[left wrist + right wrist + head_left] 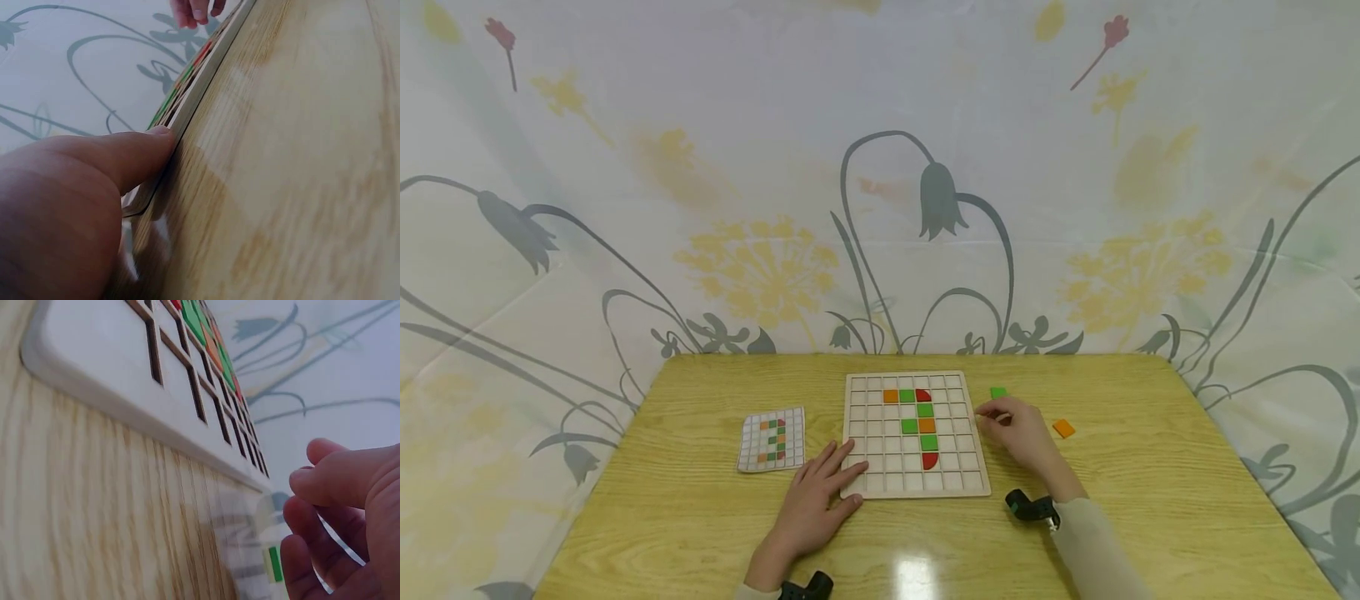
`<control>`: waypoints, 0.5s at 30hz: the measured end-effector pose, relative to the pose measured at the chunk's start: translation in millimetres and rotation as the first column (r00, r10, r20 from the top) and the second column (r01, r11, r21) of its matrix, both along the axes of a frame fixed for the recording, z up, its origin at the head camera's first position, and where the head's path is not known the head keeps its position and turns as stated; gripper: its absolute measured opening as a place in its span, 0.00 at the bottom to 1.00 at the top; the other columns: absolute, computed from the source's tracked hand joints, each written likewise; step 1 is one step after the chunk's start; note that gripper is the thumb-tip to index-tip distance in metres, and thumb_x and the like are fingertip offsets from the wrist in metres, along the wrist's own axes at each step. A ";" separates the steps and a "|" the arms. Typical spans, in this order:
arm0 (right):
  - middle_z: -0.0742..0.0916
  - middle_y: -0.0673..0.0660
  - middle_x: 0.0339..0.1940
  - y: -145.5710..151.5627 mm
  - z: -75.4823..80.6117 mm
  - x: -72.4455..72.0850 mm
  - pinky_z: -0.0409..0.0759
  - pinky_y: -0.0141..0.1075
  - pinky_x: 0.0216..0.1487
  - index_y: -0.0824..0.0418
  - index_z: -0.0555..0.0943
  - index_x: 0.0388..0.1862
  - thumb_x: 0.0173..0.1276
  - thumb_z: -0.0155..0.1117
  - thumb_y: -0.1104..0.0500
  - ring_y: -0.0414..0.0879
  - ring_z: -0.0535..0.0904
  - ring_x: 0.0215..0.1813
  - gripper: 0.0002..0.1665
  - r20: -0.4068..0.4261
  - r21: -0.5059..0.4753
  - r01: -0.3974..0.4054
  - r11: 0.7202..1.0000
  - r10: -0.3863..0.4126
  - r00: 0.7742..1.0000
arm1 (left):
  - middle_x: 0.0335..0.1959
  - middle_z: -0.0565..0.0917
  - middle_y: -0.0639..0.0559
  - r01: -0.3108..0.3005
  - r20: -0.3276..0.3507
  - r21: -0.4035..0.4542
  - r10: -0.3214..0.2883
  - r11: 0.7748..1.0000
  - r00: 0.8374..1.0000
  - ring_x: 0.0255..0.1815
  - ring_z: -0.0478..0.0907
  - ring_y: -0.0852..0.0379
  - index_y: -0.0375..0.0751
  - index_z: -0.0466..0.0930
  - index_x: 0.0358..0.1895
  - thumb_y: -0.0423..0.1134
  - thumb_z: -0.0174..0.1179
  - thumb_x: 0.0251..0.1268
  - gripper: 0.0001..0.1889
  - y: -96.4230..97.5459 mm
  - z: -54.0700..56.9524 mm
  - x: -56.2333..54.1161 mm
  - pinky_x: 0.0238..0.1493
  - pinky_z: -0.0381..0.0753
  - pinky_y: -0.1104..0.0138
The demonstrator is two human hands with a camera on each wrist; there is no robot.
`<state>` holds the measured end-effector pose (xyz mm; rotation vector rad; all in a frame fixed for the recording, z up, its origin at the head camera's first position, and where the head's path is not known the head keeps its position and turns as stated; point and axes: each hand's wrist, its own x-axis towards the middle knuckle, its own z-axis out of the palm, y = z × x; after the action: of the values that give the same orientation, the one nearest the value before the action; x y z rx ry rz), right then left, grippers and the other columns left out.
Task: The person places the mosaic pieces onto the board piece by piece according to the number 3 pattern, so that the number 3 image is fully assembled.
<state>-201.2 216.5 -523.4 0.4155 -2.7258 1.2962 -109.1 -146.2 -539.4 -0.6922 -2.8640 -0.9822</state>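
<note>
A white gridded board lies on the table, with several pieces forming a figure in its cells: green squares, orange squares and red rounded pieces. My left hand rests with spread fingers on the board's lower left edge; its thumb touches the rim. Just off the board's right edge hovers my right hand, fingers loosely bent, with nothing visible between them. A loose green square lies on the table behind that hand, and a loose orange square lies to its right.
Left of the board lies a printed card showing a grid with a coloured figure. The wooden table ends at the back against a flower-patterned cloth. Black wrist cameras sit on both wrists.
</note>
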 end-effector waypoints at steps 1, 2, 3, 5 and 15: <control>0.86 0.56 0.43 2.6 -1.3 -1.6 0.82 0.44 0.45 0.62 0.87 0.46 0.69 0.64 0.70 0.51 0.82 0.43 0.10 -0.010 -0.005 0.014 1.000 -0.014 1.000 | 0.77 0.62 0.49 -0.001 -0.001 -0.001 0.001 1.000 1.000 0.78 0.52 0.42 0.51 0.77 0.68 0.50 0.58 0.73 0.24 0.0 0.2 -0.1 0.68 0.53 0.35; 0.86 0.57 0.44 5.2 -2.5 -3.4 0.82 0.46 0.46 0.63 0.87 0.46 0.69 0.63 0.70 0.52 0.82 0.45 0.11 -0.016 -0.018 0.028 0.999 -0.028 0.999 | 0.77 0.62 0.49 -0.001 -0.002 -0.001 0.001 1.000 1.000 0.78 0.52 0.41 0.51 0.77 0.68 0.50 0.58 0.73 0.24 0.2 0.5 -0.2 0.67 0.53 0.35; 0.86 0.59 0.45 7.6 -3.1 -5.0 0.82 0.47 0.47 0.63 0.86 0.47 0.69 0.63 0.71 0.54 0.82 0.46 0.11 -0.019 -0.028 0.043 0.999 -0.043 0.999 | 0.77 0.62 0.49 -0.001 -0.003 -0.002 0.001 1.000 1.000 0.78 0.52 0.41 0.51 0.77 0.68 0.50 0.58 0.73 0.24 0.3 0.8 -0.3 0.67 0.53 0.35; 0.86 0.61 0.47 11.9 -4.8 -8.4 0.82 0.49 0.49 0.65 0.86 0.49 0.69 0.62 0.72 0.57 0.82 0.49 0.12 -0.028 -0.061 0.068 0.996 -0.069 0.997 | 0.77 0.62 0.49 -0.001 -0.002 -0.002 0.001 1.000 1.000 0.78 0.52 0.41 0.51 0.77 0.68 0.50 0.58 0.73 0.24 0.4 1.1 -0.2 0.68 0.53 0.35; 0.83 0.70 0.55 22.6 -12.4 -22.4 0.79 0.55 0.53 0.69 0.79 0.61 0.67 0.58 0.75 0.65 0.80 0.56 0.23 -0.023 -0.119 0.170 0.978 -0.174 0.984 | 0.77 0.62 0.49 -0.003 0.001 0.000 0.003 1.000 1.000 0.78 0.52 0.41 0.51 0.76 0.68 0.50 0.57 0.73 0.24 0.7 0.7 0.4 0.67 0.52 0.34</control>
<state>-223.6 239.1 -535.8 0.1839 -2.5754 1.3790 -108.7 -145.5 -538.7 -0.6870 -2.8657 -0.9823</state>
